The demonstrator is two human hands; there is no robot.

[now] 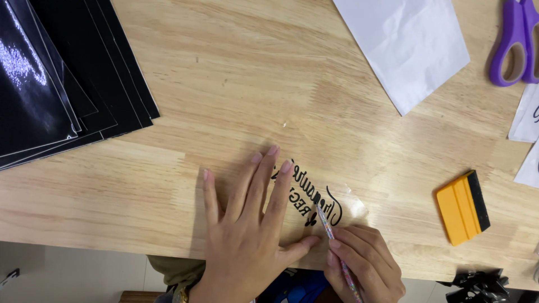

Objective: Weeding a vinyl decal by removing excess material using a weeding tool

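While the left hand (pixel 247 235) lies flat, fingers spread, on the clear decal (pixel 314 196), the right hand (pixel 365 261) pinches a thin tool (pixel 331 238), tip on the lettering. At 3 o'clock a squeegee (pixel 462 207) rests on the surface (pixel 224 84); scissors (pixel 514 42) at 1, black sheets (pixel 56 73) at 10.

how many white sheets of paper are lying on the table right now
3: a large white sheet at top centre-right, and two smaller sheets cut off by the right edge, one above the other. More may lie out of view.
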